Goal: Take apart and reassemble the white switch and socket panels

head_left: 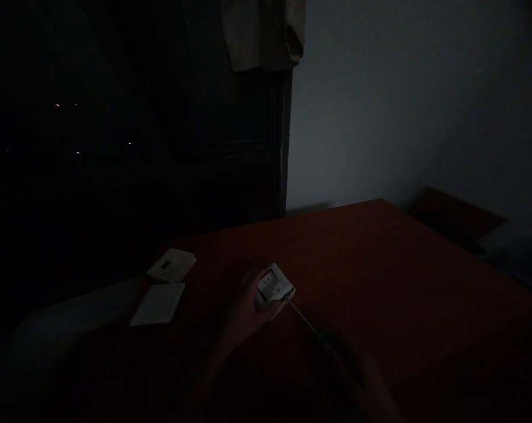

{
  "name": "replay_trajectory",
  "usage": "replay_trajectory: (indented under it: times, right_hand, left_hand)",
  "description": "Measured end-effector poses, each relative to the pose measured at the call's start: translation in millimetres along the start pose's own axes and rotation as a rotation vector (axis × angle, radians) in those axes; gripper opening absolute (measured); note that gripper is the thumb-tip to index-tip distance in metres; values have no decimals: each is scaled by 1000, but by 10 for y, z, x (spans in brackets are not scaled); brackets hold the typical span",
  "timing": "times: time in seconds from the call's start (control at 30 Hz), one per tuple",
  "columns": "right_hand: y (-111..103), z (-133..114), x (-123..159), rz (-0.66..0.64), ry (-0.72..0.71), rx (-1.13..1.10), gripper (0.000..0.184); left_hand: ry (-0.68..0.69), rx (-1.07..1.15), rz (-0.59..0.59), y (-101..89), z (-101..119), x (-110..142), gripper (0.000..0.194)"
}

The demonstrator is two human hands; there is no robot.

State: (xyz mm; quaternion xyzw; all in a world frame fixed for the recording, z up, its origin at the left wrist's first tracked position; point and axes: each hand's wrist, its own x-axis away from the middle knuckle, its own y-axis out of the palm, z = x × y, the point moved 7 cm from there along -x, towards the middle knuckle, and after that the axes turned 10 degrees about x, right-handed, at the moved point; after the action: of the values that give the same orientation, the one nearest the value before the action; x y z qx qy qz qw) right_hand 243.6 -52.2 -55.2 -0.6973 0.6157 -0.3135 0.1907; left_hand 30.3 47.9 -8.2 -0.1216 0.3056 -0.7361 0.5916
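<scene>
The scene is very dark. My left hand (243,311) is closed around a small white electrical switch or socket module (273,286), held just above a dark red table (380,264). My right hand (358,376) grips the dark handle of a screwdriver (303,320). Its thin metal shaft reaches up-left, and the tip touches the module's lower right edge. Two white plates lie to the left of my left hand: one with a slot (172,264) and a plain one (158,304) nearer me.
A pale wall (415,106) rises behind the table. A dark door or cabinet (230,129) stands at the back left, with a light cloth (261,32) hanging over its top. A pale curved object (72,317) lies at the table's left edge.
</scene>
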Motion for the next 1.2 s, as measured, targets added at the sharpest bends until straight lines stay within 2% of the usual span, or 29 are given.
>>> replay_trajectory:
  times: [0.1, 0.2, 0.33, 0.47, 0.67, 0.83, 0.93, 1.03, 1.13, 1.2]
  right_hand:
    - [-71, 118, -58, 64, 46, -42, 51]
    - [-160, 130, -146, 128, 79, -77, 54]
    - [-211, -89, -354, 76, 3, -79, 49]
    - [-196, -315, -630, 28, -80, -63, 43]
    - [-80, -528, -988, 54, -167, -53, 38]
    - [42, -555, -1119, 56, -184, -60, 40]
    - [97, -517, -1122, 35, -169, -58, 37]
    - [110, -490, -1058, 37, -152, -51, 36]
    - [104, -482, -925, 40, -141, -52, 36]
    - [94, -474, -811, 30, -141, -62, 37]
  left_hand:
    - [-24, 12, 68, -127, -58, -28, 55]
    - [-77, 2, 144, -278, -179, -52, 54]
    - [-178, -130, 214, -506, -334, -76, 56]
    - [-193, -324, 192, -651, -313, -120, 59]
    - [-68, -426, 36, -579, -260, -245, 65]
    - [30, -415, -67, -481, -371, -379, 63]
    - [33, -406, -77, -463, -452, -425, 61]
    - [29, -383, -33, -449, -467, -393, 61]
    - [42, -293, 12, -384, -362, -258, 58]
    - [40, -201, -2, -282, -249, -124, 49]
